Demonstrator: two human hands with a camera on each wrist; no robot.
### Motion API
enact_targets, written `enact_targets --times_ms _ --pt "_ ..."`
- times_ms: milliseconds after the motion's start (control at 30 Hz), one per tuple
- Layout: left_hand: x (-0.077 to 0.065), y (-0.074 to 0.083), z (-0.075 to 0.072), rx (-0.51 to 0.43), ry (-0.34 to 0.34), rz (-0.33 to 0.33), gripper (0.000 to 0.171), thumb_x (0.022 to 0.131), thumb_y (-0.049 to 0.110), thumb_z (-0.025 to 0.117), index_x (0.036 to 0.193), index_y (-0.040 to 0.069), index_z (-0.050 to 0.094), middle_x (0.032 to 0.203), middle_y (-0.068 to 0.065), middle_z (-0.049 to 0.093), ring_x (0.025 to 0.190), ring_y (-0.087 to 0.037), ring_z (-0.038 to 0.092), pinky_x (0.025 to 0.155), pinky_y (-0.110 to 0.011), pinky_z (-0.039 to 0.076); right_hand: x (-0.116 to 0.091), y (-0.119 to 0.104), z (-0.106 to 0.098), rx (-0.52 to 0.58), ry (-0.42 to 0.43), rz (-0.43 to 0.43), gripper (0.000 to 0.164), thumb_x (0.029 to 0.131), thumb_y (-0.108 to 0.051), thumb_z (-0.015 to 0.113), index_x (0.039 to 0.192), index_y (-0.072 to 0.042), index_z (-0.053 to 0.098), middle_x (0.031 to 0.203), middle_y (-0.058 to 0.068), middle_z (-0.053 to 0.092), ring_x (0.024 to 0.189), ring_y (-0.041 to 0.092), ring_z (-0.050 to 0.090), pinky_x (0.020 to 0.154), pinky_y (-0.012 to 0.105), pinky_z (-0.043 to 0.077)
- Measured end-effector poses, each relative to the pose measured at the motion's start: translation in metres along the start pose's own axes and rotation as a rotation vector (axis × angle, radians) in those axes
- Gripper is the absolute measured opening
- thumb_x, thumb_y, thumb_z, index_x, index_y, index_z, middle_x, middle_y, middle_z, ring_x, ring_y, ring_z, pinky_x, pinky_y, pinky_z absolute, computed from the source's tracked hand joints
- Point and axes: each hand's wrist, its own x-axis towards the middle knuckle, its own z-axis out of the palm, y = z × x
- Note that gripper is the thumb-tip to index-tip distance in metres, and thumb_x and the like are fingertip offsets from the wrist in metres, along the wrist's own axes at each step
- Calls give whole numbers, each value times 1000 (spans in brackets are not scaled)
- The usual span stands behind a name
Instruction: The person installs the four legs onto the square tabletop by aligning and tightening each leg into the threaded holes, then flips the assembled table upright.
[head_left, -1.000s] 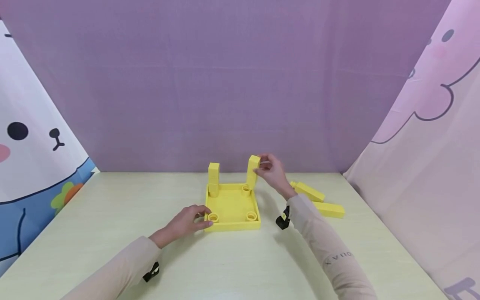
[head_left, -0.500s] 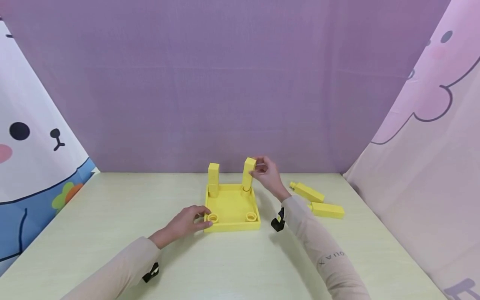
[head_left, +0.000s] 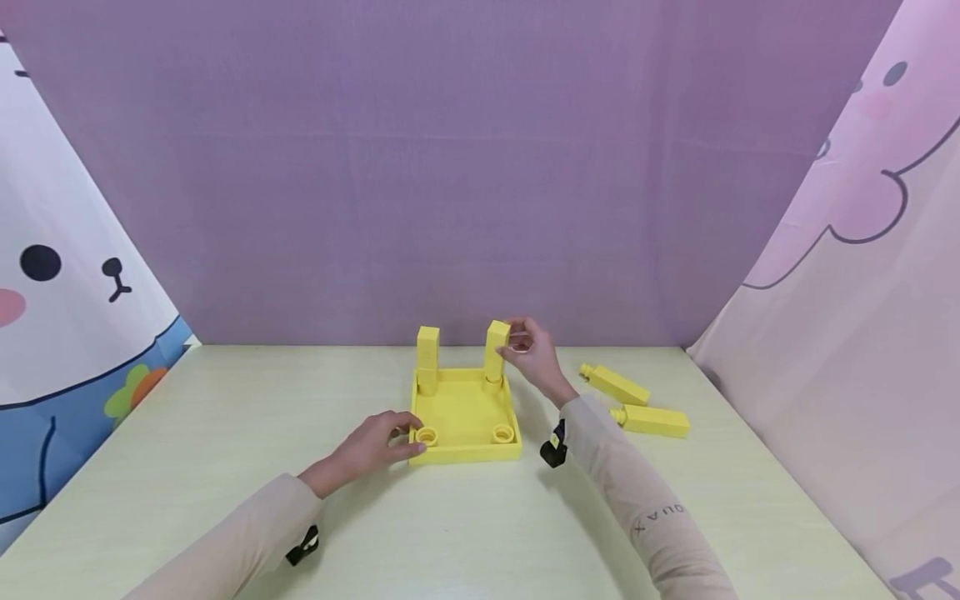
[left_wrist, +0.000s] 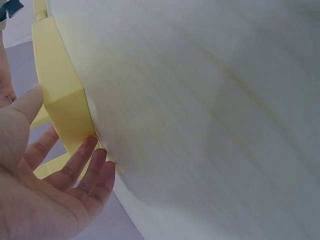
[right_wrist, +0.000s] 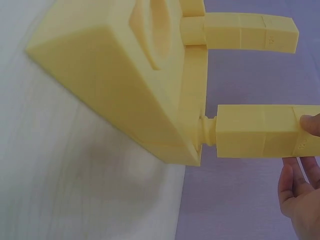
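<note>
A yellow toy tabletop (head_left: 465,452) lies underside up, with a raised rim and round sockets in its corners. One square yellow leg (head_left: 428,354) stands upright in the back left socket. My right hand (head_left: 536,358) pinches another yellow table leg (head_left: 496,350) between thumb and fingers at the back right socket. In the right wrist view a little of that leg's threaded end (right_wrist: 208,131) shows between the leg and the tabletop. My left hand (head_left: 371,446) holds the front left corner, thumb on one side and fingers on the other. Both front sockets hold no leg.
Two loose yellow legs, a rear one (head_left: 617,385) and a nearer one (head_left: 656,421), lie on the pale table (head_left: 465,533) right of the tabletop. A purple cloth (head_left: 465,167) hangs behind, with printed cloths at both sides.
My right hand has moved left and slightly down with the leg, which has come upright and sunk into the back right socket. The left hand has stayed at its corner.
</note>
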Motion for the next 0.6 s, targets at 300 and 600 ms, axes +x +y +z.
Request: enact_targets --times_ms 300,600 --pt "1 0 0 0 -2 -4 32 83 30 66 104 5 62 103 -6 65 97 -26 59 85 -43 49 -1 -1 2 -59 38 9 44 75 -3 72 114 -4 52 106 13 60 96 27 62 80 32 49" --pt "0 2 -1 -4 0 -2 31 83 29 66 104 6 62 102 -6 65 97 -26 59 85 -43 50 -2 -6 8 -102 69 -5 47 74 -4 73 115 -3 51 105 14 58 95 30 59 81 43 48"
